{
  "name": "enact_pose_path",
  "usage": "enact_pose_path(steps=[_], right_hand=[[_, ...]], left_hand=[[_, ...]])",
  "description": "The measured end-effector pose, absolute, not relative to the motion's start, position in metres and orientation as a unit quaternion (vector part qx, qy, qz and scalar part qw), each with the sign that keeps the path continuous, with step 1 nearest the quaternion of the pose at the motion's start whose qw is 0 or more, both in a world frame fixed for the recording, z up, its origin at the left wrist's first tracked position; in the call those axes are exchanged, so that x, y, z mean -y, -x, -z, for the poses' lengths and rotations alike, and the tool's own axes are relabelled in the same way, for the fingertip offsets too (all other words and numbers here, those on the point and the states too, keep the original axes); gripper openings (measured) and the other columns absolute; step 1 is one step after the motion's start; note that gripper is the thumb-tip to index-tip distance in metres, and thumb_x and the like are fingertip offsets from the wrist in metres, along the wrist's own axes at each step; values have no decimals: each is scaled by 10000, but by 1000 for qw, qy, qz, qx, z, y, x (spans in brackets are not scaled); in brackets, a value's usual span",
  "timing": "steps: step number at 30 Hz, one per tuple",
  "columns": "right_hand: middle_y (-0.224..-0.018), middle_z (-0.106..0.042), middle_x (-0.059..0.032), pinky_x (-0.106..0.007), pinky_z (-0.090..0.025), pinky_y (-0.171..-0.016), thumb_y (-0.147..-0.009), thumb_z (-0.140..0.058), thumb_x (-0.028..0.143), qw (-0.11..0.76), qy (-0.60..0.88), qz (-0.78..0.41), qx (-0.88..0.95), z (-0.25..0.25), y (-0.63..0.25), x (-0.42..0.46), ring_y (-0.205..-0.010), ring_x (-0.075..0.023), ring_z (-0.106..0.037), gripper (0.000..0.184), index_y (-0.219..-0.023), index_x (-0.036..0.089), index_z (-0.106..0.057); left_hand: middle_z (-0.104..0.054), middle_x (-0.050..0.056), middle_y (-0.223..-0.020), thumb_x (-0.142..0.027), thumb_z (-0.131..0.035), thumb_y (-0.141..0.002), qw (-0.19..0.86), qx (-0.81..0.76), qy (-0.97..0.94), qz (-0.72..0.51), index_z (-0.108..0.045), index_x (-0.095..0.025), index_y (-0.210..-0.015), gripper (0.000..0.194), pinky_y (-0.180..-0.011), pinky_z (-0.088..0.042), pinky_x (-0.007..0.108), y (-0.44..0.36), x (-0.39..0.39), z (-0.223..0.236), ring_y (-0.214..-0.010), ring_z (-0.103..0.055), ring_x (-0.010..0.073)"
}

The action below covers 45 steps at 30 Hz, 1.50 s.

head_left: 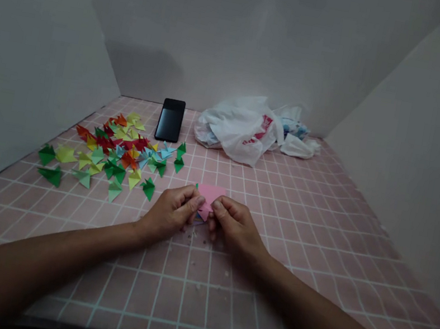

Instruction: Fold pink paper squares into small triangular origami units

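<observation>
Between my two hands is a piece of pink paper (pixel 210 192), its lower part narrowing to a point. My left hand (pixel 172 208) pinches its left side between thumb and fingers. On the right side my right hand (pixel 233 219) does the same. Small bits of green and blue show at the paper's edges, too little to name. The fingers partly hide the paper, so I cannot make out its folds. Left of my left hand, many small folded paper pieces (pixel 114 170) in green, yellow, red, orange and light blue are spread on the cloth.
A black phone (pixel 170 120) leans upright behind the folded pieces. A crumpled white plastic bag (pixel 239 125) lies at the back, beside a packet with blue print (pixel 294 128) and a white crumpled wrapper (pixel 300 147). Pale walls enclose the pink checked tablecloth (pixel 279 214). Tiny scraps lie near my hands.
</observation>
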State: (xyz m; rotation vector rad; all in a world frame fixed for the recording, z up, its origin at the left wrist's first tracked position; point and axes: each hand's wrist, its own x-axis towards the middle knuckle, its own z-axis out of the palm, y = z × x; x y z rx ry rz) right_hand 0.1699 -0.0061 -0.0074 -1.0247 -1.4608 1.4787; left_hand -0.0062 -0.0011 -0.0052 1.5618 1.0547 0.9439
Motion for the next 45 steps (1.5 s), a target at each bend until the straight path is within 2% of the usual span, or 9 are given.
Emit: enact_pose_path(steps=[4, 9, 17, 22, 26, 31, 34, 38, 45], right_hand=[[-583, -546, 43, -231, -380, -449, -911, -543, 531, 404, 391, -621, 546, 10, -169, 3, -442, -101, -489, 350, -809, 196, -545], [-534, -516, 57, -211, -347, -424, -862, -625, 474, 368, 409, -623, 557, 7, -169, 5, -423, -85, -459, 346, -692, 205, -489], [-524, -524, 48, -204, -334, -401, -899, -574, 457, 420, 446, -607, 507, 9, -173, -4, -399, -76, -442, 354, -668, 195, -516], [-581, -571, 54, -199, -342, -372, -900, -577, 522, 430, 406, -669, 451, 15, -172, -7, -393, -86, -458, 322, -837, 207, -548], [-582, -541, 53, -191, -329, -411, -849, -665, 440, 398, 404, -660, 493, 15, -171, -4, -428, -68, -455, 293, -751, 193, -540], [-533, -499, 47, -206, -309, -432, -872, -622, 365, 379, 410, -586, 587, 10, -177, -6, -453, -78, -418, 267, -681, 187, -566], [-539, -516, 35, -213, -317, -440, -895, -600, 376, 363, 411, -596, 587, 10, -178, -5, -464, -87, -436, 292, -674, 188, -566], [-564, -532, 32, -212, -331, -448, -940, -551, 445, 390, 411, -622, 540, 14, -175, -1, -465, -82, -444, 353, -699, 187, -563], [-640, -598, 30, -212, -371, -478, -840, -709, 440, 395, 412, -666, 479, 13, -171, -2, -493, -80, -507, 288, -793, 189, -574]], left_hand=[[-474, -71, -506, -447, -511, -945, 483, -458, -633, -395, -489, -197, -700, 350, -420, -332, 206, 6, -1, 5, -394, -416, 77], [-485, -63, -525, -407, -494, -954, 450, -457, -677, -361, -515, -186, -702, 336, -440, -337, 200, 5, -1, 4, -433, -430, 77], [-500, -70, -517, -401, -556, -895, 578, -423, -622, -315, -501, -190, -703, 290, -405, -323, 188, 10, -11, 3, -398, -427, 73], [-544, -47, -586, -404, -548, -917, 584, -425, -600, -344, -543, -172, -733, 297, -444, -359, 186, 8, -9, 6, -446, -476, 71], [-537, -34, -609, -407, -537, -921, 588, -416, -613, -326, -553, -162, -730, 312, -469, -380, 194, 8, -8, 6, -480, -493, 77], [-515, -31, -639, -371, -546, -903, 554, -410, -653, -314, -571, -159, -769, 252, -477, -366, 198, 10, -11, 5, -513, -474, 84], [-509, -36, -602, -366, -548, -897, 576, -405, -644, -301, -565, -161, -746, 255, -478, -362, 199, 11, -10, 3, -503, -473, 85], [-564, -24, -637, -394, -572, -888, 634, -418, -570, -315, -555, -162, -747, 272, -476, -383, 203, 9, -5, -1, -487, -519, 83], [-600, -8, -673, -417, -584, -900, 653, -422, -535, -332, -587, -152, -764, 298, -501, -421, 216, 7, -6, 4, -500, -542, 85]])
